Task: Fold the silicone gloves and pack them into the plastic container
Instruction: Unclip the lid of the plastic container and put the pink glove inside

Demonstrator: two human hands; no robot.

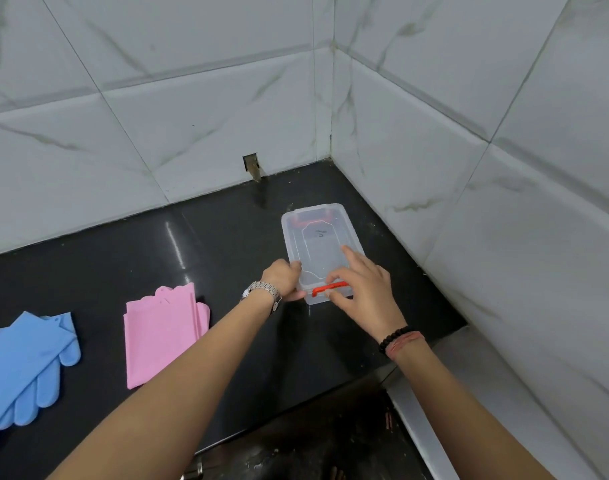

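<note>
A clear plastic container (318,237) with its lid on and red latches stands on the black counter near the right wall. My left hand (284,277) grips its near left corner. My right hand (360,287) rests on the lid, with fingers on the near red latch (322,289). Pink silicone gloves (159,332), folded flat, lie to the left of my left forearm. Blue silicone gloves (29,362) lie unfolded at the far left, fingers pointing toward me.
The black counter (209,244) ends in a corner of white marble-pattern tiled walls. A small hole (252,165) is in the back wall just above the counter. A grey ledge (469,393) runs along the right, below the counter's front edge.
</note>
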